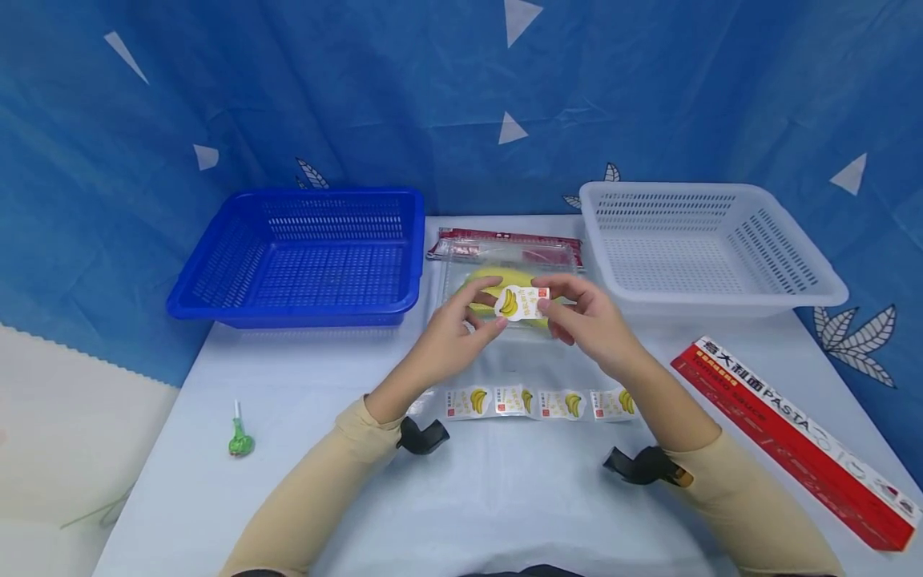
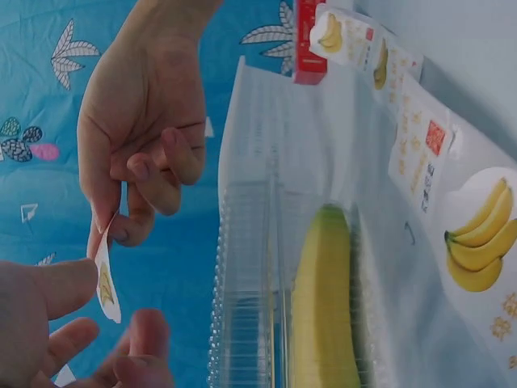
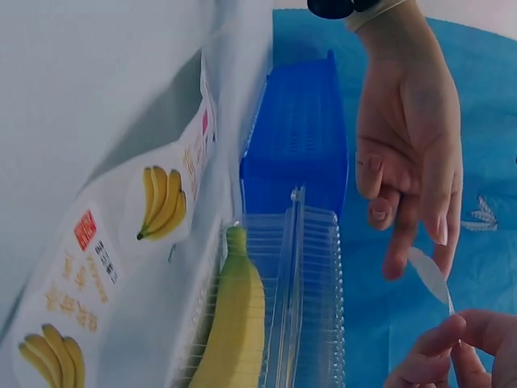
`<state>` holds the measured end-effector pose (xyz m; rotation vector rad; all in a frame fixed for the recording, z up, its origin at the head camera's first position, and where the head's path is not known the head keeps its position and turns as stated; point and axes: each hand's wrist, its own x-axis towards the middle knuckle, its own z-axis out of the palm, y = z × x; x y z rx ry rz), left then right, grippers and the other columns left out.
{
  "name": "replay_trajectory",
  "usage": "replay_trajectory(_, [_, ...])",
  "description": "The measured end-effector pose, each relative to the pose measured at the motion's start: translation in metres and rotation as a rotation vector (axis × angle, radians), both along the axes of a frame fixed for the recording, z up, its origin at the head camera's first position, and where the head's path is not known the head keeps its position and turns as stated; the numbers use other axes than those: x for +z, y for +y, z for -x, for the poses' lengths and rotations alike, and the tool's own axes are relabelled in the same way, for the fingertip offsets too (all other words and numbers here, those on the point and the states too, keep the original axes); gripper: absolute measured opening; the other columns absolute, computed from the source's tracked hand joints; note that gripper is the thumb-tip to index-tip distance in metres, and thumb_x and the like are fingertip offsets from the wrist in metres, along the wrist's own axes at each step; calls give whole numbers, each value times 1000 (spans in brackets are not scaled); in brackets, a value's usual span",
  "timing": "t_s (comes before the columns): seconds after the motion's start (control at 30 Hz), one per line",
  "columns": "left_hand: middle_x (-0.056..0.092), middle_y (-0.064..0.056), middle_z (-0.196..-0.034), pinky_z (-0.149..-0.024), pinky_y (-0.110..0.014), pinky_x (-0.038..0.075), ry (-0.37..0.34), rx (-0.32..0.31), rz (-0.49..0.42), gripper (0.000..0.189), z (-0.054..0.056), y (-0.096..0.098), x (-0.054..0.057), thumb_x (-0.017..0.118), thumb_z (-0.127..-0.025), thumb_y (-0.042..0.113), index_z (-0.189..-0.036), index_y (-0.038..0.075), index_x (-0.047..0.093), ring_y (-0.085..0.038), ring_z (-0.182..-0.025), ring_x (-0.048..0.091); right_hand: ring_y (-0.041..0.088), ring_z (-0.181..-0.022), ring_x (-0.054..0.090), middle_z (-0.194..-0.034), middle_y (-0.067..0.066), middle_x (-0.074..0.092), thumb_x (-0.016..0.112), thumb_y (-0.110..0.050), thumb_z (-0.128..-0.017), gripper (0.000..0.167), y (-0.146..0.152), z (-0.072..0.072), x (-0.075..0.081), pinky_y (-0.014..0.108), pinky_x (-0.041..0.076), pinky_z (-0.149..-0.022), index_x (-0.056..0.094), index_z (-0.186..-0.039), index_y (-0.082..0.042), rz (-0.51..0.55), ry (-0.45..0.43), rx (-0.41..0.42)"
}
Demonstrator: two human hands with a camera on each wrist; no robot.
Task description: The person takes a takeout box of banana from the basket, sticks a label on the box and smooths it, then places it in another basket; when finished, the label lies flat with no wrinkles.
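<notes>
A banana sticker (image 1: 521, 304) is held up in front of me, its printed side showing in the head view. My right hand (image 1: 587, 320) pinches its right end between thumb and fingers. My left hand (image 1: 456, 332) is at the other end, thumb and forefinger spread apart close to the sticker's edge; whether they touch it I cannot tell. Beneath the hands, a clear plastic container (image 3: 319, 242) holds a banana (image 2: 323, 299), partly hidden by them in the head view. A strip of banana stickers (image 1: 542, 403) lies on the table nearer to me.
A blue basket (image 1: 288, 308) stands at the back left, a white basket (image 1: 721, 300) at the back right. A red packet (image 1: 505, 236) lies behind the container. To the right is a long red pasta box (image 1: 800, 445), to the left a green lollipop (image 1: 241, 442).
</notes>
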<state>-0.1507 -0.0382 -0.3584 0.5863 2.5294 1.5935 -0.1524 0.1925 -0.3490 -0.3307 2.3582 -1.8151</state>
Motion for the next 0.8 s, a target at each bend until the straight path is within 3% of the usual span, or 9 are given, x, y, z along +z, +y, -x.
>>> replay_trajectory(0.2, [67, -4, -105, -69, -27, 49, 13, 32, -45, 46, 13, 6, 2, 67, -96, 19, -139, 21, 53, -16, -85, 60, 22, -54, 46, -102, 5, 56, 61, -20, -99, 36, -1, 14, 3, 25, 41, -49, 57, -133, -9, -8, -4, -25])
replay_trajectory(0.6, [65, -4, -100, -68, -27, 51, 18, 137, -26, 37, 35, 15, 2, 66, -96, 22, -133, 20, 59, -17, -84, 59, 16, -45, 36, -102, 5, 53, 62, -19, -99, 34, -8, 40, 2, 25, 35, -43, 59, -132, -14, -63, 6, -74])
replay_trajectory(0.7, [65, -4, -99, -69, -28, 50, 18, 170, -34, 35, 42, 17, 0, 64, -97, 22, -132, 19, 60, -17, -83, 58, 18, -49, 39, -103, 6, 54, 62, -20, -98, 32, -9, 47, 0, 25, 38, -45, 60, -130, -15, -94, 42, -84])
replay_trajectory(0.8, [65, -4, -98, -69, -27, 49, 20, 208, -36, 34, 48, 19, -1, 64, -98, 22, -131, 19, 60, -17, -83, 57, 18, -69, 51, -112, 7, 59, 62, -20, -99, 32, -10, 54, -1, 28, 46, -56, 61, -129, -13, -162, 120, -92])
